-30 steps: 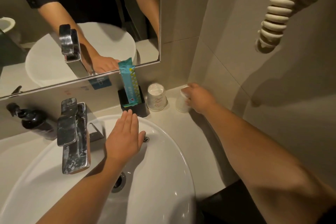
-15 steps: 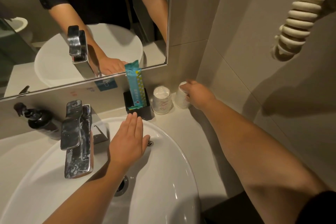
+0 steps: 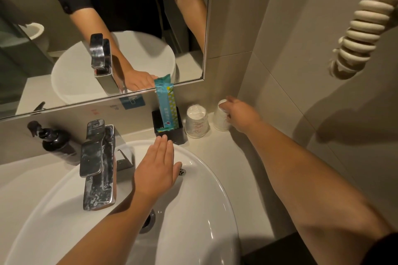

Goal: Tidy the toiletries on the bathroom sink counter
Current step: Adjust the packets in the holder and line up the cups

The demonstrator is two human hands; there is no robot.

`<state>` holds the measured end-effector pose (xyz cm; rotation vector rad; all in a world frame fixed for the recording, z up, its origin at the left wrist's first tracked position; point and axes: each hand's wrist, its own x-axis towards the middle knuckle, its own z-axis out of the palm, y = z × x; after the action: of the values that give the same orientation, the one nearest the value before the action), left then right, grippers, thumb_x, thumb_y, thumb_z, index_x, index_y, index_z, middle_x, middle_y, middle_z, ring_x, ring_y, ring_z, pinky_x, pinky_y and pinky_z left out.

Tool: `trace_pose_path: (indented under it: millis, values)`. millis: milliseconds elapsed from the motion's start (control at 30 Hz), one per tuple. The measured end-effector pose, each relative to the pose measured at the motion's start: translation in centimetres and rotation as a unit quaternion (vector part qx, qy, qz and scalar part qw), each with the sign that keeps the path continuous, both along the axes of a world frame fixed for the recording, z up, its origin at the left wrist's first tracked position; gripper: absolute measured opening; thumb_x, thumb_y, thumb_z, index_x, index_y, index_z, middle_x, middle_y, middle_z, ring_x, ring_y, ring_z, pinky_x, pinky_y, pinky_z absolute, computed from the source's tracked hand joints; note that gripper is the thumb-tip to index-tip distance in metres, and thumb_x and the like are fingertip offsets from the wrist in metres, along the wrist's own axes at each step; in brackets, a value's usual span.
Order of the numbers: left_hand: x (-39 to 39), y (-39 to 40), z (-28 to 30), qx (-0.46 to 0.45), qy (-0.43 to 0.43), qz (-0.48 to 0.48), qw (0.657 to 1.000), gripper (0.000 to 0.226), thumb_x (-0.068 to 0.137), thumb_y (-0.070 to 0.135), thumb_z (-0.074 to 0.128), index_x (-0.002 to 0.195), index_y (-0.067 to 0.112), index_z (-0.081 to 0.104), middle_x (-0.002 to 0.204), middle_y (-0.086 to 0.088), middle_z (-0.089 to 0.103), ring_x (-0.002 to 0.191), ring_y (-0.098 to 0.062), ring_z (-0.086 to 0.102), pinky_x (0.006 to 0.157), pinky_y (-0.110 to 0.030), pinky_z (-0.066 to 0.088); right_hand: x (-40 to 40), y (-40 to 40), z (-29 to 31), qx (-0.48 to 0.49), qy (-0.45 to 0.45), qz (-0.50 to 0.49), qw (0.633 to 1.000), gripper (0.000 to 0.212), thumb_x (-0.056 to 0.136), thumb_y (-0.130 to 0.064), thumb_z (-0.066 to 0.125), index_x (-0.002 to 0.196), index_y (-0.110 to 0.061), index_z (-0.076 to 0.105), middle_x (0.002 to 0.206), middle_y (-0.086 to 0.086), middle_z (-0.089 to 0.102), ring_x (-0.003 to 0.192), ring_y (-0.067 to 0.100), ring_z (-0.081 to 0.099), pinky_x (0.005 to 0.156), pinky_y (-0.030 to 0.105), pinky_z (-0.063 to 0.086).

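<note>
Two white paper cups stand upside down at the back of the counter. My right hand (image 3: 241, 115) grips the right cup (image 3: 220, 119) in the corner by the wall. The left cup (image 3: 196, 121) stands free beside it. A black square holder (image 3: 170, 130) sits left of the cups with a teal packet (image 3: 165, 103) upright in it, leaning on the mirror edge. My left hand (image 3: 157, 170) lies flat, fingers together, on the back rim of the white basin (image 3: 204, 211), just in front of the holder.
A chrome faucet (image 3: 98, 163) stands at the basin's back left. A black pump bottle (image 3: 55, 142) sits further left on the counter. The mirror (image 3: 107, 28) runs along the back wall. A coiled cream cord (image 3: 364, 23) hangs on the right wall.
My right hand has pushed the right cup back into the corner, close beside the other cup. My left hand has stayed on the basin rim.
</note>
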<state>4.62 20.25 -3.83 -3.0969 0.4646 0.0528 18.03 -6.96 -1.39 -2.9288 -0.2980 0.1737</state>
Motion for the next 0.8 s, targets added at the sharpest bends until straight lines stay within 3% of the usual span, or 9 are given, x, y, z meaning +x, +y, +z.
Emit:
trace_pose_path:
  millis: [800]
  values:
    - [-0.11,0.05,-0.03,0.005,-0.025,-0.006,1.000,0.068,0.093,0.046,0.024,0.132,-0.004,0.049,0.139,-0.023,0.047,0.131,-0.035,0.043,0.108,-0.046,0.028,-0.53,-0.38,0.99,0.015,0.017,-0.005,1.000,0.053,0.087,-0.003,0.056,0.134,-0.024,0.048,0.159,0.006,0.020,0.128,0.039,0.044,0.102,0.038,0.041]
